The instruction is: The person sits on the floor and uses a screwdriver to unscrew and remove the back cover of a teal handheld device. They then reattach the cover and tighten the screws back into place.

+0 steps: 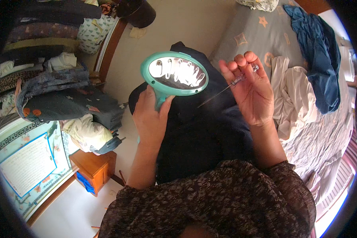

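My left hand is closed around the handle of a teal handheld garment steamer. Its oval head faces up, showing a shiny metal plate with elongated slots and small dark holes in the teal rim. To the right, my right hand is turned palm up, thumb and fingers pinching a thin screwdriver by its clear handle. The slim metal shaft slants down and left, its tip below the steamer head's right side and apart from it. Dark cloth over my lap lies beneath both.
A bed with grey patterned bedding is on the right, bearing a blue garment and a pale cloth. Folded clothes are stacked at left, above a wooden cabinet. A dark bin stands far back.
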The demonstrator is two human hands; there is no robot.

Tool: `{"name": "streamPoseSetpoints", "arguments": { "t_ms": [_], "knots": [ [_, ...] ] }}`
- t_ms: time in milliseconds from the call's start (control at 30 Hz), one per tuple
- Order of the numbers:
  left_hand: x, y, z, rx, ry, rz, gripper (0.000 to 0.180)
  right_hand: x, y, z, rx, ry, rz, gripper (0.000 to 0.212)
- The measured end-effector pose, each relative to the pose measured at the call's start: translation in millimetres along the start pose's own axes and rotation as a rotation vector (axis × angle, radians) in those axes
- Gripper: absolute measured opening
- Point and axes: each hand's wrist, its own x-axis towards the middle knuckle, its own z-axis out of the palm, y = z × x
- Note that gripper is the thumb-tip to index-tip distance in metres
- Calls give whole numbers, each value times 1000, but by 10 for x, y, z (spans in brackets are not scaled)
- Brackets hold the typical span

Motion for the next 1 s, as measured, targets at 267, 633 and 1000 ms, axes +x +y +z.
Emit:
{"name": "streamPoseSetpoints", "arguments": {
  "t_ms": [267,633,1000],
  "knots": [
    [90,63,-89,30,-19,-67,49,-80,73,11,-270,174,-64,23],
    [134,60,-75,34,-1,-28,50,-140,136,-14,-132,123,14,11],
    [105,113,4,47,-27,-33,49,-116,184,341,-641,-156,-291,22]
  ]
}}
